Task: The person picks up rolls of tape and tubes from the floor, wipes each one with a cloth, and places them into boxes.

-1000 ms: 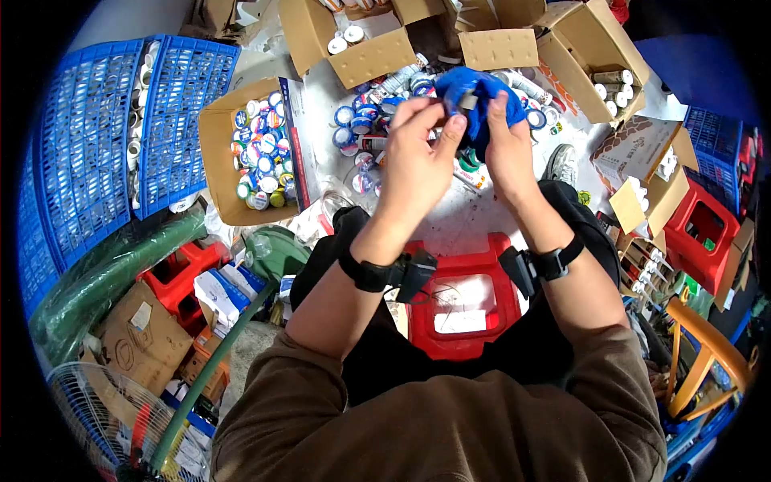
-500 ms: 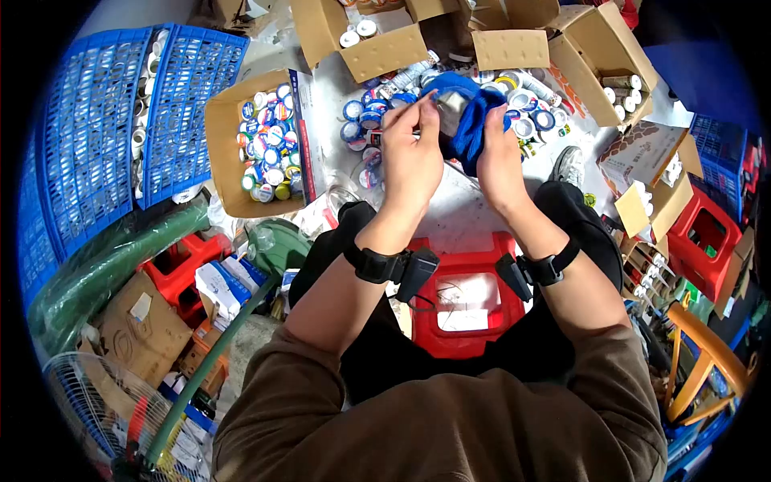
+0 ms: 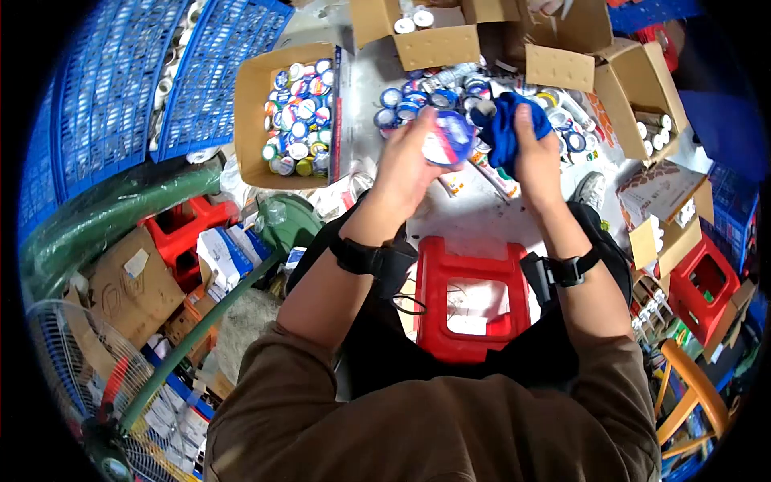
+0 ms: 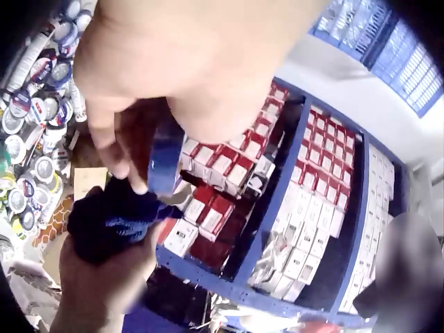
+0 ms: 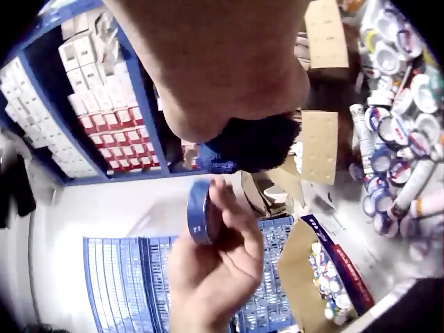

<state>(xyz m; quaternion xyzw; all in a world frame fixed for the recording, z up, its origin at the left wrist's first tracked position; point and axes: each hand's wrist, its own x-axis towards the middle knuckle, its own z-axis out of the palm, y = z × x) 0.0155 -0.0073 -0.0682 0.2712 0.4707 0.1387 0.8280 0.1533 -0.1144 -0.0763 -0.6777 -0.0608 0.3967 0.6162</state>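
Note:
My left hand (image 3: 405,173) pinches a flat round tin (image 3: 451,140) by its edge. The tin has a blue rim and a red, white and blue label face, slightly blurred in the head view. Its glossy blue side (image 5: 199,215) shows in the right wrist view, with the thumb and fingers around it. My right hand (image 3: 540,165) holds a bunched dark blue cloth (image 3: 504,143), thumb on top. The cloth sits just right of the tin, over a heap of similar round tins (image 3: 405,104) and tubes on the floor.
At the left stands a cardboard box (image 3: 250,165) full of round tins, beside blue crates (image 3: 120,96). More open cartons (image 3: 438,50) line the back. A red stool (image 3: 474,345) is between the legs. A fan (image 3: 80,353) stands at lower left, shelves of small boxes (image 4: 312,159) beyond.
The hands were together at the cloth, wrapped about a pale-faced object; now they are apart. The left hand shows the tin's label, the right keeps the cloth. The head view has shifted left.

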